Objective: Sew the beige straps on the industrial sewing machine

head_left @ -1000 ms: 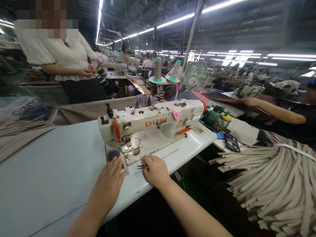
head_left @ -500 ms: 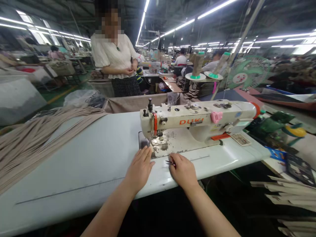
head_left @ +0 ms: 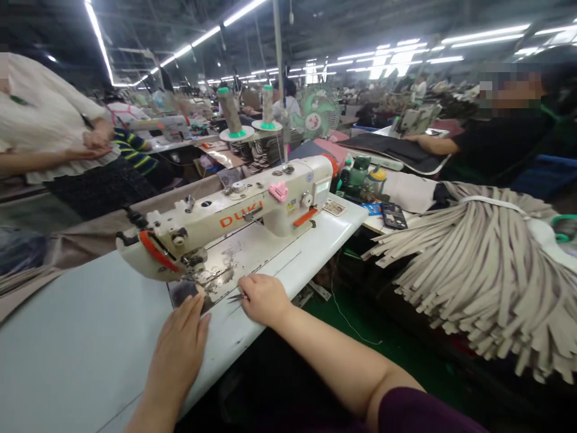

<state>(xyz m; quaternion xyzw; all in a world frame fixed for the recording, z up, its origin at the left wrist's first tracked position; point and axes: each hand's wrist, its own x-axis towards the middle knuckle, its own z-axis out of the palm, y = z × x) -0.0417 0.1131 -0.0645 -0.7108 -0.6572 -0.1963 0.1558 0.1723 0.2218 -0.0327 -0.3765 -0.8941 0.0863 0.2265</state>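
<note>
My left hand lies flat on the white table, fingers stretched out, fingertips at the edge of the sewing machine's bed, close to the needle area. Nothing shows in it. To its right, my right hand is closed around small thread snips, whose dark pointed blades stick out to the left. That hand rests on the table just in front of the machine bed. The machine head carries a pink plastic piece and an orange guard by the needle.
A big bundle of beige strips hangs at the right. Two thread cones and a green fan stand behind the machine. One person stands at the left; another handles dark fabric at the right.
My view has swung to the right, so the strip bundle and the person at the right now show. Both hands keep their places by the machine, snips still in the right.
</note>
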